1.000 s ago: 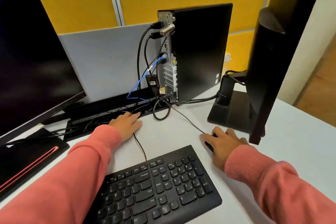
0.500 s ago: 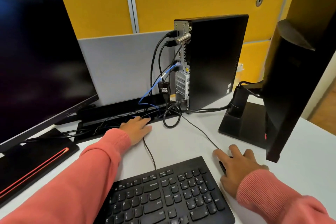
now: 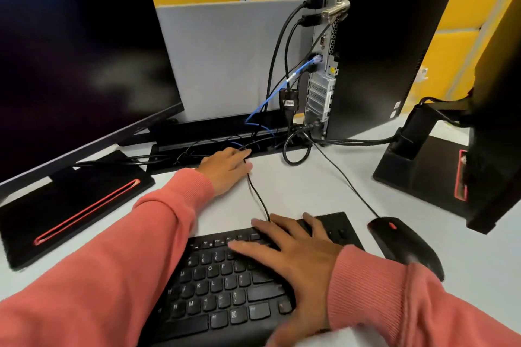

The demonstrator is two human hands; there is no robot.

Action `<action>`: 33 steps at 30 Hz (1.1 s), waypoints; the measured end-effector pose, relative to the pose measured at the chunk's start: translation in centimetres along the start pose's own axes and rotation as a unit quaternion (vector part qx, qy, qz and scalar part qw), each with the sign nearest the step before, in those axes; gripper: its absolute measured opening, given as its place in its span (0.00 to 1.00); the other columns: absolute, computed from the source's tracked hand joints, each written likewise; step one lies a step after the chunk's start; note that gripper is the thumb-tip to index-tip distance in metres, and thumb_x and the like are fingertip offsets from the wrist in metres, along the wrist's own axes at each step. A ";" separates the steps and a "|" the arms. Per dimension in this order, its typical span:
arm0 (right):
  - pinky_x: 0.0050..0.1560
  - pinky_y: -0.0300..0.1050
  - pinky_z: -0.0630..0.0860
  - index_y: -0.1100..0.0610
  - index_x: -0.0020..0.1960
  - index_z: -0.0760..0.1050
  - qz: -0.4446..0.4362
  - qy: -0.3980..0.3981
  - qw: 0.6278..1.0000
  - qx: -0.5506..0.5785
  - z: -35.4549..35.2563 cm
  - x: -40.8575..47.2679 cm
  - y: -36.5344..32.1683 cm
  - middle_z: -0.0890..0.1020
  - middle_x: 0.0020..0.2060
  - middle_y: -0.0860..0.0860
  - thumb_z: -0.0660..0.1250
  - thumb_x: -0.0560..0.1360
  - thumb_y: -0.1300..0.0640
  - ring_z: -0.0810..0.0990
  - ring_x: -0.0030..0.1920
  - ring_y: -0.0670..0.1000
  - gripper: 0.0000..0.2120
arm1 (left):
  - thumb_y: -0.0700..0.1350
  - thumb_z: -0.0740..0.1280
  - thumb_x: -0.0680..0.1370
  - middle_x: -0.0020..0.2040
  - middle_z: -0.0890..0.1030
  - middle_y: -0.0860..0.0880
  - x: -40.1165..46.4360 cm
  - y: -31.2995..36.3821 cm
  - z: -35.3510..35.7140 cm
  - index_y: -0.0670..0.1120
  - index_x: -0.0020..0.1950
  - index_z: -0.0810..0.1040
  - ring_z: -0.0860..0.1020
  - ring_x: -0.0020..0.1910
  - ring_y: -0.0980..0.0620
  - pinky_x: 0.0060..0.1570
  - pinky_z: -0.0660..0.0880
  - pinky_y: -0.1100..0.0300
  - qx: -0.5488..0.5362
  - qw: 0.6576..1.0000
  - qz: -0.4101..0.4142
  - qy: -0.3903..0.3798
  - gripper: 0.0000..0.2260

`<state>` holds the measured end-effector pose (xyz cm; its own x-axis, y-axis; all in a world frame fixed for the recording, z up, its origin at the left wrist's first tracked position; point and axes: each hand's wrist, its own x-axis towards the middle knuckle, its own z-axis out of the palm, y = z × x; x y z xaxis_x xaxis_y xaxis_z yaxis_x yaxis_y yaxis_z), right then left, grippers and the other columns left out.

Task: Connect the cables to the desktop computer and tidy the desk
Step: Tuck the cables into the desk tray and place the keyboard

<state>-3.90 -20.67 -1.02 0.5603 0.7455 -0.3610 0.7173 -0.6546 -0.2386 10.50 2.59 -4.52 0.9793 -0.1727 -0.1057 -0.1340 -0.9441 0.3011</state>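
The black desktop computer (image 3: pixel 389 51) stands upright at the back of the white desk (image 3: pixel 296 186), its rear ports facing left with black cables (image 3: pixel 277 53) and a blue network cable (image 3: pixel 282 87) plugged in. My left hand (image 3: pixel 225 172) rests flat on the desk by the cable trough, fingers touching the thin keyboard cable (image 3: pixel 258 197). My right hand (image 3: pixel 290 251) lies spread over the black keyboard (image 3: pixel 214 290). The black mouse (image 3: pixel 403 242) sits free to the right, its thin cable (image 3: pixel 344 177) running back to the computer.
A large dark monitor (image 3: pixel 79 51) on a black base with a red slot (image 3: pixel 70 205) fills the left. A second monitor (image 3: pixel 499 121) and its stand (image 3: pixel 423 166) stand at the right. A black cable trough (image 3: pixel 214 132) and grey partition (image 3: pixel 225 59) run along the back.
My right hand has left the mouse and moved left onto the keyboard. My left hand stays by the cable trough. The view has shifted closer and leftward.
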 end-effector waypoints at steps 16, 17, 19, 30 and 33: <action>0.72 0.73 0.33 0.30 0.73 0.24 -0.023 0.054 0.997 -0.050 0.0 1.6 -0.7 0.48 0.80 0.54 0.75 0.61 0.28 0.49 0.79 0.61 0.65 | 0.62 0.49 0.85 0.79 0.62 0.51 0.4 -0.2 -1.2 0.61 0.82 0.57 0.61 0.79 0.45 0.76 0.53 0.40 0.009 0.998 -0.035 -0.048 0.25; 0.72 0.73 0.33 0.30 0.73 0.24 -0.022 0.055 0.997 -0.051 0.1 1.8 -0.7 0.48 0.80 0.54 0.75 0.61 0.27 0.50 0.79 0.62 0.65 | 0.62 0.49 0.85 0.80 0.62 0.51 0.4 -0.2 -1.2 0.61 0.82 0.57 0.61 0.79 0.44 0.76 0.54 0.40 0.009 0.998 -0.038 -0.049 0.25; 0.71 0.73 0.33 0.30 0.73 0.23 -0.021 0.057 0.997 -0.051 0.1 2.1 -0.5 0.48 0.80 0.54 0.75 0.60 0.27 0.50 0.79 0.62 0.66 | 0.62 0.48 0.85 0.80 0.62 0.50 0.5 0.0 -1.3 0.61 0.82 0.57 0.60 0.79 0.44 0.76 0.53 0.39 0.008 0.998 -0.044 -0.050 0.25; 0.72 0.73 0.37 0.30 0.74 0.26 -0.016 0.062 0.997 -0.043 -0.3 2.8 -0.5 0.50 0.79 0.54 0.74 0.59 0.26 0.52 0.78 0.64 0.65 | 0.62 0.47 0.85 0.83 0.57 0.50 -0.7 0.4 -1.5 0.61 0.83 0.52 0.58 0.81 0.44 0.78 0.52 0.40 0.005 0.997 -0.056 -0.053 0.25; 0.73 0.73 0.39 0.30 0.74 0.27 -0.012 0.066 0.996 -0.052 -0.3 2.8 -0.4 0.52 0.79 0.53 0.74 0.59 0.25 0.53 0.77 0.63 0.64 | 0.63 0.47 0.85 0.83 0.56 0.51 -1.4 0.4 -1.7 0.61 0.83 0.51 0.57 0.81 0.45 0.78 0.51 0.39 0.009 0.997 -0.057 -0.055 0.25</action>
<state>-2.47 -18.26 -1.68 0.5867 0.7756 -0.2329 0.7666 -0.6246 -0.1491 9.30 2.91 -2.60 0.9661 -0.0920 -0.2414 -0.0255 -0.9639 0.2650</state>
